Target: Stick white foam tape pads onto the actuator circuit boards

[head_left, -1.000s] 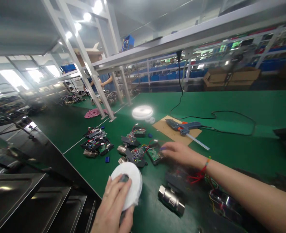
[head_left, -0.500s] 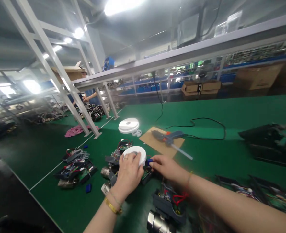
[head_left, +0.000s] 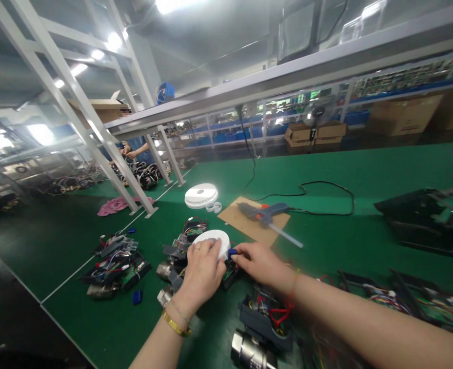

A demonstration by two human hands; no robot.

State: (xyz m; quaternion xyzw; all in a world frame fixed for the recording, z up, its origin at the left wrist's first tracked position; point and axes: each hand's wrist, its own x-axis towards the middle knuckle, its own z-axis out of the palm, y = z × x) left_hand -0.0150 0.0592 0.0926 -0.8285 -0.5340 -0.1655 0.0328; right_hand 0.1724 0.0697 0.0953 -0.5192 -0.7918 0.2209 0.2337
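My left hand [head_left: 204,266] is closed over a white tape roll [head_left: 222,241], its fingers lying across the top and the thumb at the near side. At the right edge of that roll, my right hand [head_left: 255,261] pinches a small blue block [head_left: 232,252] between thumb and fingertips. The block seems to touch the roll, though the contact is partly hidden. Beneath and behind my left hand lie grey housings with wires, circuit boards and metal valve fittings [head_left: 164,296]. Closer to me, another opened housing [head_left: 264,320] has a red wire loop and a shiny metal valve body [head_left: 249,351].
A glue gun [head_left: 264,212] rests on a cardboard sheet [head_left: 241,218], its cable trailing behind. Left of it lie a white roll [head_left: 201,197] and small rings [head_left: 213,207]. More wired housings [head_left: 114,261] and a loose blue block [head_left: 137,297] are at left. A person [head_left: 136,148] works behind the frame.
The view has shifted slightly. My right hand has brought the blue block a little up and against the roll's edge. My left hand keeps its hold on the roll.
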